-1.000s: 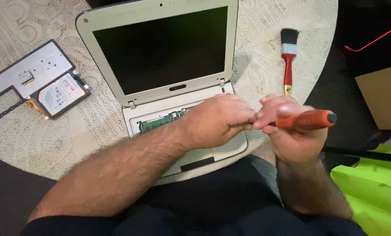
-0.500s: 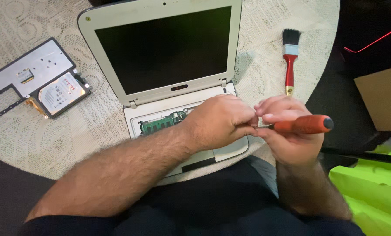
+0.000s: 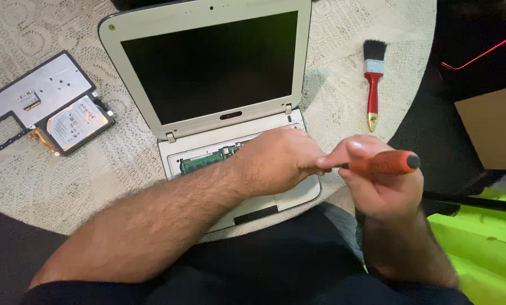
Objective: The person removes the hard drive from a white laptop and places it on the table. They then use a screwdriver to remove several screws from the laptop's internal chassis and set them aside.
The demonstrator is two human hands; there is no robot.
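A small white laptop (image 3: pixel 208 73) stands open on a round table with a lace cloth (image 3: pixel 55 186). Its keyboard is off, and a green circuit board (image 3: pixel 205 161) shows in the base. My right hand (image 3: pixel 380 189) grips a screwdriver with an orange handle (image 3: pixel 386 162), held level above the laptop's right front corner. My left hand (image 3: pixel 278 161) reaches across the base, and its fingertips pinch the screwdriver's tip end; the shaft is hidden by the fingers.
A removed grey panel (image 3: pixel 29 104) and a hard drive (image 3: pixel 75 124) lie at the left of the table. A red-handled paintbrush (image 3: pixel 373 85) lies right of the laptop. A brown cardboard box (image 3: pixel 493 127) and a bright green surface (image 3: pixel 482 248) are off the table at the right.
Both hands stay together on the screwdriver; the handle has tilted slightly and the view has shifted a little. Nothing on the table has moved.
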